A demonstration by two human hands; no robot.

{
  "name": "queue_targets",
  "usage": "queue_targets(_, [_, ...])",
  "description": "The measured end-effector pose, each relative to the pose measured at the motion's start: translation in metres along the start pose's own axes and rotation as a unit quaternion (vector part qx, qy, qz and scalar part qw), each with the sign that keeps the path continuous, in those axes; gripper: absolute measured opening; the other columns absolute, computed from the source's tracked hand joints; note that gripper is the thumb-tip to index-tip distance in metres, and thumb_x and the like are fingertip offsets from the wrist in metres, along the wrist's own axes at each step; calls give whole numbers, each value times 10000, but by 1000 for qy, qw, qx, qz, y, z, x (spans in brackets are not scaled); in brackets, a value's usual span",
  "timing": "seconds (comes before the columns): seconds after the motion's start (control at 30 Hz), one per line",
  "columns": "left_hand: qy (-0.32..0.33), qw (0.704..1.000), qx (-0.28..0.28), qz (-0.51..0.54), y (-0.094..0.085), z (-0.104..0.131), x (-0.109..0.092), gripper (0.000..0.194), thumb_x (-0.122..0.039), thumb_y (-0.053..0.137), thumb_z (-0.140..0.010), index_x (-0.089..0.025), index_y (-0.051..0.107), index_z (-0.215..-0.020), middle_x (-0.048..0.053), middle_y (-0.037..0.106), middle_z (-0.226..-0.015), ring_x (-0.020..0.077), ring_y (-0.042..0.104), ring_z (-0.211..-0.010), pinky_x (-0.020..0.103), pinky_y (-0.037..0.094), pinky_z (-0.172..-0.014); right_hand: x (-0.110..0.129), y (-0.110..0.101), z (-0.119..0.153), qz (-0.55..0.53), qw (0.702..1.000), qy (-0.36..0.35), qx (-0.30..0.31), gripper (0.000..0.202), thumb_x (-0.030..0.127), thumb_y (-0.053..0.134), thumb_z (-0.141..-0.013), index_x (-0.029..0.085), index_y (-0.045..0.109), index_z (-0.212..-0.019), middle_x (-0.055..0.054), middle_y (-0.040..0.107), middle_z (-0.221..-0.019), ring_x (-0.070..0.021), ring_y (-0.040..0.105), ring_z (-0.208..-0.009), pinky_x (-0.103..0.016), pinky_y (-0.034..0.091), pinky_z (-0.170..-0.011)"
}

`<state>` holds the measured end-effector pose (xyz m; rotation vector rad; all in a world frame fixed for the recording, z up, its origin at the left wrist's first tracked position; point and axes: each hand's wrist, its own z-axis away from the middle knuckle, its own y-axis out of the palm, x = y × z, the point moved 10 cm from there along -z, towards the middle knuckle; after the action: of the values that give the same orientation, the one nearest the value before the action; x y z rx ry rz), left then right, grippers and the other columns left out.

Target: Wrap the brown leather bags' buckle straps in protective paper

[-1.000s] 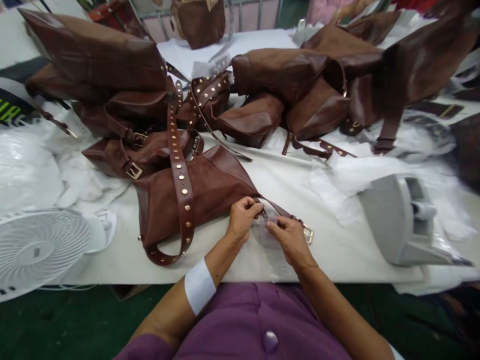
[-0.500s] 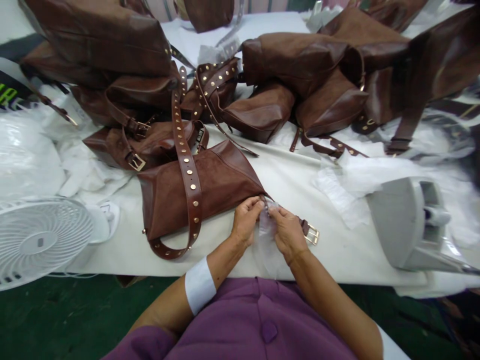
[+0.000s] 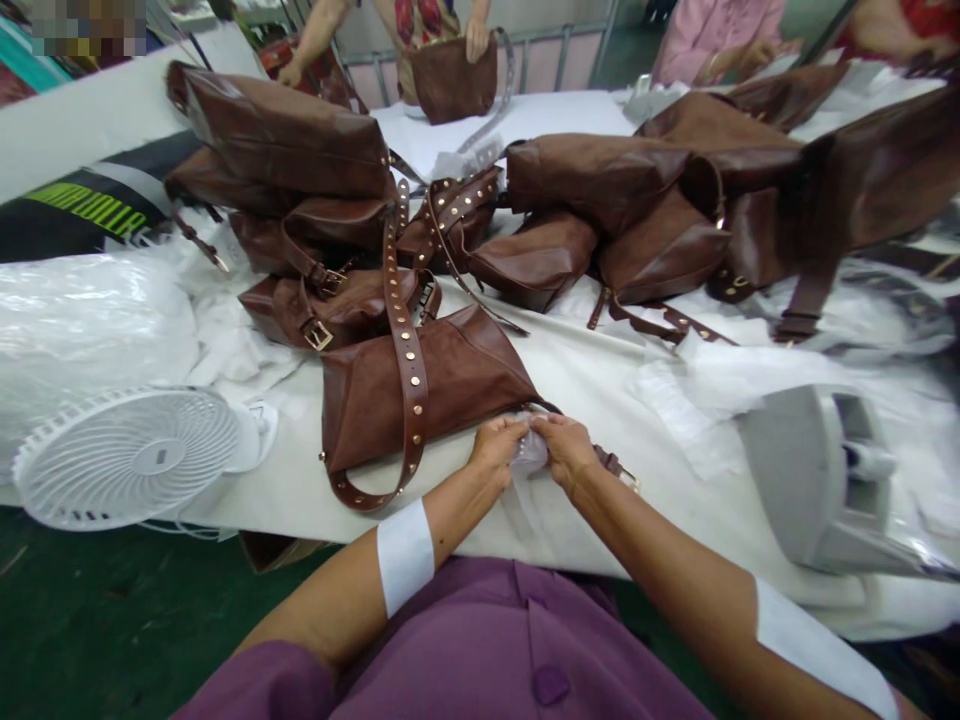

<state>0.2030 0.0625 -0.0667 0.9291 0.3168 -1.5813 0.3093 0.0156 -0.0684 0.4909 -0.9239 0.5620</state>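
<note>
A brown bag [image 3: 472, 385] lies on the pale tabletop in front of me, its studded strap [image 3: 411, 375] looped across it. At the bag's right corner, my left hand [image 3: 495, 445] pinches a clear plastic wrap [image 3: 530, 455]. My right hand [image 3: 568, 448] closes on the same plastic from the other side, fingertips close to those of the left. The plastic hangs down between both hands. Just right of my right hand, a brown strap end with a gold buckle [image 3: 630, 482] rests on the table, partly hidden by the hand.
Brown bags pile up at the back left [image 3: 285, 130] and back right [image 3: 600, 170]. A white fan [image 3: 135, 455] stands left, a grey device [image 3: 795, 480] right. Clear plastic [image 3: 90, 310] covers the far left. Across the table, a person holds a bag [image 3: 454, 80]; another person's pink sleeve [image 3: 686, 40] shows.
The view has tilted up, showing people across the table. Both hands remain at the bag's corner, and the plastic between them looks more bunched.
</note>
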Motion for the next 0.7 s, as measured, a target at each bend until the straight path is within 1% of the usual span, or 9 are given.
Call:
queue_targets(0.07, [-47,999,10,8,7,-8,9,212,-216,723,-568,-147,532,-629,-17,492,-498,72,430,-421,200,279,-427,7,-10,-5,37,999,0,-17,170,261,680,-523,158,628,-648,12,591,-511,-131,498,-453,-261,403,-463])
queue_targets(0.13, [-76,997,17,9,13,-13,15,226,-222,737,-563,-150,539,-644,-30,461,-469,58,388,-382,189,217,-400,22,-16,-10,93,994,-43,-21,221,256,668,-530,151,678,-724,12,624,-567,-127,508,-487,-258,403,-497])
queue_targets(0.17, [-80,997,14,11,15,-15,16,236,-227,741,-562,-152,532,-641,-36,447,-459,53,370,-368,186,193,-392,28,-16,-12,116,991,-63,-17,261,261,657,-542,151,698,-775,7,644,-607,-129,522,-515,-260,411,-523])
queue_targets(0.23, [-73,997,-2,20,16,-17,14,255,-238,741,-569,-156,509,-636,-45,427,-448,47,348,-352,182,163,-383,35,-13,-15,139,986,-90,0,341,274,631,-571,151,716,-877,-12,680,-701,-140,556,-585,-267,430,-581])
queue_targets(0.33, [-56,997,-32,34,15,-15,8,283,-255,744,-581,-163,484,-647,-55,409,-445,42,339,-346,178,151,-377,35,-5,-17,132,985,-101,40,392,299,594,-612,143,714,-951,-42,701,-813,-160,585,-675,-280,449,-642])
queue_targets(0.43, [-42,997,-47,44,14,-12,2,308,-267,749,-584,-168,465,-645,-64,393,-439,41,337,-343,175,150,-375,38,-3,-16,149,978,-137,53,400,308,574,-651,146,705,-993,-44,697,-832,-174,591,-716,-295,460,-683])
queue_targets(0.53, [-42,997,-47,52,16,-11,-2,327,-263,750,-578,-171,439,-623,-68,380,-431,36,320,-334,172,140,-373,49,-2,-13,217,952,-210,48,372,315,545,-709,164,702,-1010,-35,690,-805,-189,596,-751,-322,461,-758])
queue_targets(0.63, [-40,996,-45,62,17,-13,-5,301,-245,731,-585,-172,442,-633,-74,372,-434,35,316,-332,170,138,-370,59,1,-9,258,927,-267,60,326,313,510,-754,182,710,-975,-51,696,-896,-205,607,-858,-340,437,-861])
queue_targets(0.7, [-40,996,-42,68,17,-15,-7,271,-232,715,-591,-171,457,-645,-78,361,-433,37,316,-331,171,142,-367,63,4,-8,267,918,-284,74,313,311,493,-773,194,712,-964,-55,695,-946,-209,606,-909,-345,420,-901])
